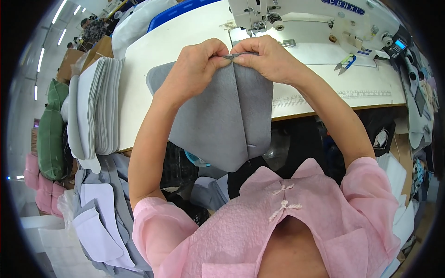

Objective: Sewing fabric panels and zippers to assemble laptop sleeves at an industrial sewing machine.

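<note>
My left hand (199, 65) and my right hand (262, 62) pinch the top edge of a grey fabric piece (208, 120), their thumbs almost meeting at its middle seam. The piece has rounded corners and hangs over the front edge of the white table (324, 88), with the seam running down it. Both hands are just in front of the sewing machine's needle area (252, 25). To the right of my right hand, small snips (345, 63) with blue on the handles lie on the table near a printed ruler strip (332, 96).
A tall stack of pale grey pieces (102, 106) stands at the table's left, above loose cut pieces (99, 227). A blue tray (167, 16) sits behind. Green (51, 134) and pink bundles (41, 194) are farther left. A control panel (397, 44) is at right. Co-workers (90, 30) appear upper left.
</note>
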{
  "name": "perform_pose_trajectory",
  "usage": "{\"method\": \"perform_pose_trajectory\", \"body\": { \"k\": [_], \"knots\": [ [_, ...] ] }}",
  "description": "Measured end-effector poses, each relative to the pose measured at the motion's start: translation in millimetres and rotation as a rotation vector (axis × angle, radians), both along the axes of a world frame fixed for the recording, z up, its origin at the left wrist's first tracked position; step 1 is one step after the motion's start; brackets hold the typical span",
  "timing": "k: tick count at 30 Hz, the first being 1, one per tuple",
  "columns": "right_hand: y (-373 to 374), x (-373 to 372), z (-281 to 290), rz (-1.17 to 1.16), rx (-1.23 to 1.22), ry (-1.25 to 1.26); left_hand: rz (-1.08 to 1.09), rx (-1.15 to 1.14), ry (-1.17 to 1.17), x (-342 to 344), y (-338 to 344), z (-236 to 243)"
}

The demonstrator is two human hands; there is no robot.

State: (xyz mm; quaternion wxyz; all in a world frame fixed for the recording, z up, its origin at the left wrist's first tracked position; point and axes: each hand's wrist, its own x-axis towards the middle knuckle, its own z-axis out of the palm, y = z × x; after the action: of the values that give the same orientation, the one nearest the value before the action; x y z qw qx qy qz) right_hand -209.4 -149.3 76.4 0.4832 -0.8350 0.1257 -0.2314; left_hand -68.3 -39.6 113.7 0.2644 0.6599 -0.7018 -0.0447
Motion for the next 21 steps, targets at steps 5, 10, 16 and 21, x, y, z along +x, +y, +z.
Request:
{"method": "perform_pose_trajectory", "body": {
  "k": [5,10,16,21],
  "knots": [
    [1.2,-1.5,-11.6,0.19,0.455,-0.159,-0.124,0.064,0.29,7.6,2.2,-4.0],
    [5.6,-4.8,-17.7,0.276,0.623,-0.173,-0.148,0.171,0.489,10.2,7.4,-5.7],
    [10.2,-5.7,-21.4,0.267,0.562,-0.128,-0.001,0.146,0.435,-0.9,20.9,-11.5],
    [19.1,-1.4,-13.2,0.198,0.346,-0.032,-0.031,0.182,0.508,6.1,32.9,-9.9]
  ]
}}
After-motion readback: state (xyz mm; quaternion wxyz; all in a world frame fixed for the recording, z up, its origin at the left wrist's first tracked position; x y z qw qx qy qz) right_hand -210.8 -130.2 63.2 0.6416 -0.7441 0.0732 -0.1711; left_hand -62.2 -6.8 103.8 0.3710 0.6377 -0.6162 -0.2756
